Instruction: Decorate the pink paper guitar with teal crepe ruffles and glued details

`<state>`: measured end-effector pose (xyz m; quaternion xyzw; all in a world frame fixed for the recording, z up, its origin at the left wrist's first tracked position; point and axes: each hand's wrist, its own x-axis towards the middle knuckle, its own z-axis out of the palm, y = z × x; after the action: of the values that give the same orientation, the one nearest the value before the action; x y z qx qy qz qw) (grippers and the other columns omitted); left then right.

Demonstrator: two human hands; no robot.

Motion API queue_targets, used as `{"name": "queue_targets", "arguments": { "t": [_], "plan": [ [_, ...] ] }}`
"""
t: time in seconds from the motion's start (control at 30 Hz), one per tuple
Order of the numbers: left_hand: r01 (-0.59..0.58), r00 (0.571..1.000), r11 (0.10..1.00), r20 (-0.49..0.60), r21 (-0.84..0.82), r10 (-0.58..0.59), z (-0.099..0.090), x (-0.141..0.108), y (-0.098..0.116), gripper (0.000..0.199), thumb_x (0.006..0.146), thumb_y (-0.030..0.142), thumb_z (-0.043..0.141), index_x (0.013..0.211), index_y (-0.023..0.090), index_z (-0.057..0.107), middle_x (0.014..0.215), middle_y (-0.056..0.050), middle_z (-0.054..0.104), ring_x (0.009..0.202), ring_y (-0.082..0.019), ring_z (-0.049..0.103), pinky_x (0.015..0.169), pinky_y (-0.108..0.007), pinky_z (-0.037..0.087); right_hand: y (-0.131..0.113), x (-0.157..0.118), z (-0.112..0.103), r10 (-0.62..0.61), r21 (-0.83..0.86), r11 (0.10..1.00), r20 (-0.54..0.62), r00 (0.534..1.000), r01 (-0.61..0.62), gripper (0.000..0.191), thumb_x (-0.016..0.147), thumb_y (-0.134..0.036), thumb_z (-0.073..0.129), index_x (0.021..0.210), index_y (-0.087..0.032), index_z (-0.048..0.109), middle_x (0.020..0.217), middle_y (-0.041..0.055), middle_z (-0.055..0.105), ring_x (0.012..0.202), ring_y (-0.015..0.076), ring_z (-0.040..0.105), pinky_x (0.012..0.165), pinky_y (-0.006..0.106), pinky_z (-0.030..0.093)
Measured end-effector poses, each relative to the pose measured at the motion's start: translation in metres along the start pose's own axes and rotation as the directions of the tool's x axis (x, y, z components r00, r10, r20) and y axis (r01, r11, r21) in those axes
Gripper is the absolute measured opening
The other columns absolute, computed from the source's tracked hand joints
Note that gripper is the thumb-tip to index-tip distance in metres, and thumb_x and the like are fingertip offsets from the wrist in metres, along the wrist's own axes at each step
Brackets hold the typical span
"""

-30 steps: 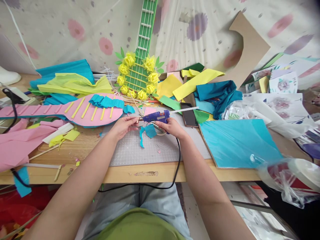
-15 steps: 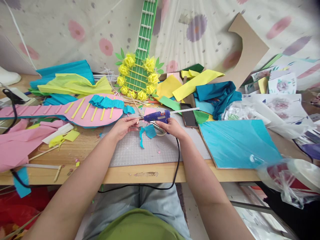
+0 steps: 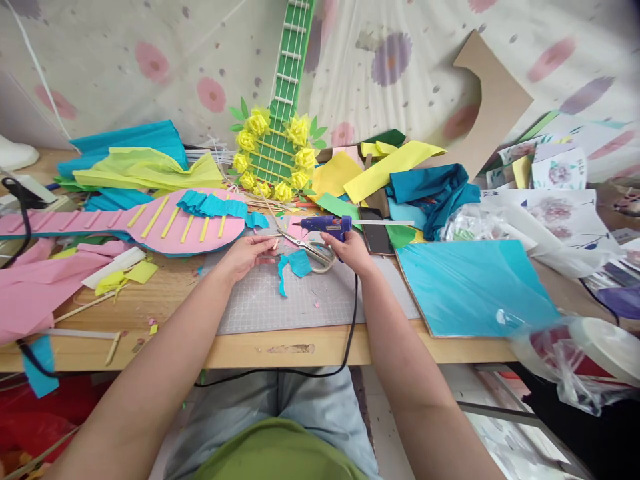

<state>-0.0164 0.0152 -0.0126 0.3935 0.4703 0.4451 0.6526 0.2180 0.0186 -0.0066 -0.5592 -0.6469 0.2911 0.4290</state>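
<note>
My right hand [image 3: 349, 249] grips a blue hot glue gun [image 3: 333, 227], its nozzle pointing left and a white glue stick [image 3: 385, 223] sticking out of its back. Between the fingertips of my left hand [image 3: 249, 257] is a small, thin, pale stick [image 3: 273, 236], partly hidden. Scissors [image 3: 311, 251] lie below the glue gun on the grey cutting mat [image 3: 280, 310]. Torn blue crepe paper pieces [image 3: 300, 263] rest on the mat between my hands. Left of them lies a pink guitar-shaped piece [image 3: 190, 230] with yellow strips and a ruffled blue crepe band [image 3: 213, 204].
A green paper guitar [image 3: 283, 157] with yellow flowers stands against the curtain. A phone [image 3: 377, 237] and a blue sheet [image 3: 480, 287] lie to the right. The glue gun's black cord [image 3: 351, 327] hangs over the front edge. Pink crepe paper [image 3: 45, 287] lies at left.
My right hand has drawn the glue gun to the right, away from the stick in my left hand, uncovering more of the scissors. My left hand has barely moved.
</note>
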Motion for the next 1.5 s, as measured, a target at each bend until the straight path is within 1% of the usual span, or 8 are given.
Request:
{"name": "queue_targets", "arguments": {
  "t": [0.2,0.5,0.6,0.7,0.8,0.93,1.17,1.5],
  "plan": [
    [-0.057,0.997,0.998,-0.049,-0.034,0.056,-0.001,0.002,0.0,0.024,0.06,0.023,0.073,0.08,0.012,0.068,0.07,-0.003,0.061,0.061,-0.009,0.057,0.052,-0.02,0.05,0.03,0.015,-0.01,0.163,-0.271,0.933,-0.272,0.948,-0.238,0.046,0.069,-0.057,0.053,0.087,-0.016,0.064,0.082,0.01,0.067,0.081,0.0237,0.062,0.072,0.033,0.044],
    [-0.144,0.986,0.99,-0.085,-0.008,0.143,0.004,0.0,-0.002,0.037,0.051,0.031,0.078,0.083,0.014,0.068,0.073,-0.002,0.061,0.058,-0.006,0.051,0.046,-0.016,0.042,0.028,0.014,-0.012,0.17,-0.514,0.808,-0.267,0.948,-0.29,0.058,0.065,-0.061,0.055,0.099,-0.015,0.057,0.095,0.0132,0.063,0.092,0.0267,0.057,0.073,0.033,0.041],
    [-0.176,0.979,0.984,-0.103,0.028,0.178,0.008,0.0,-0.003,0.037,0.051,0.033,0.077,0.081,0.013,0.066,0.07,-0.001,0.06,0.051,-0.004,0.046,0.04,-0.014,0.034,0.014,0.006,-0.027,0.12,-0.629,0.724,-0.292,0.949,-0.285,0.049,0.058,-0.054,0.064,0.085,-0.014,0.056,0.093,0.0134,0.061,0.091,0.0273,0.054,0.072,0.033,0.039],
    [-0.204,0.974,0.979,-0.1,0.017,0.204,0.013,-0.001,-0.004,0.035,0.052,0.034,0.076,0.075,0.013,0.06,0.065,0.001,0.058,0.045,-0.002,0.039,0.036,-0.013,0.026,-0.001,-0.001,-0.044,0.253,-0.649,0.7,-0.167,0.953,-0.299,0.037,0.057,-0.049,0.066,0.068,-0.018,0.049,0.071,0.0042,0.057,0.07,0.0201,0.053,0.06,0.029,0.036],
    [-0.189,0.979,0.982,-0.079,-0.029,0.186,0.017,-0.003,-0.005,0.036,0.052,0.033,0.076,0.07,0.014,0.051,0.064,0.002,0.057,0.041,-0.001,0.035,0.034,-0.013,0.02,-0.012,-0.006,-0.049,0.281,-0.578,0.79,0.045,0.959,-0.204,0.038,0.056,-0.047,0.068,0.059,-0.02,0.041,0.055,-0.0029,0.047,0.056,0.0138,0.045,0.053,0.026,0.031],
    [-0.14,0.99,0.982,0.011,-0.126,0.142,0.021,-0.005,-0.005,0.037,0.055,0.031,0.076,0.068,0.015,0.045,0.068,0.002,0.057,0.04,0.001,0.032,0.033,-0.012,0.018,-0.024,-0.01,-0.021,-0.087,-0.151,0.983,0.147,0.985,0.109,0.035,0.06,-0.044,0.067,0.07,-0.02,0.044,0.068,-0.0025,0.053,0.063,0.0115,0.048,0.057,0.025,0.037],
    [-0.028,0.985,0.97,0.156,-0.24,0.067,0.025,-0.008,-0.002,0.032,0.058,0.027,0.076,0.066,0.013,0.048,0.062,0.004,0.051,0.039,0.002,0.03,0.032,-0.01,0.016,-0.031,-0.012,0.045,-0.373,0.18,0.915,0.042,0.927,0.36,0.048,0.068,-0.04,0.066,0.105,-0.023,0.041,0.1,0.0062,0.058,0.089,0.0159,0.056,0.081,0.034,0.046],
    [-0.04,0.98,0.978,0.182,-0.205,0.078,0.026,-0.008,-0.002,0.033,0.056,0.031,0.076,0.066,0.013,0.051,0.063,0.003,0.054,0.039,0.001,0.03,0.033,-0.012,0.016,-0.033,-0.015,0.056,-0.424,0.172,0.893,0.008,0.906,0.416,0.042,0.071,-0.038,0.063,0.101,-0.022,0.039,0.096,0.0048,0.058,0.087,0.0152,0.058,0.083,0.034,0.047]
  ]
}}
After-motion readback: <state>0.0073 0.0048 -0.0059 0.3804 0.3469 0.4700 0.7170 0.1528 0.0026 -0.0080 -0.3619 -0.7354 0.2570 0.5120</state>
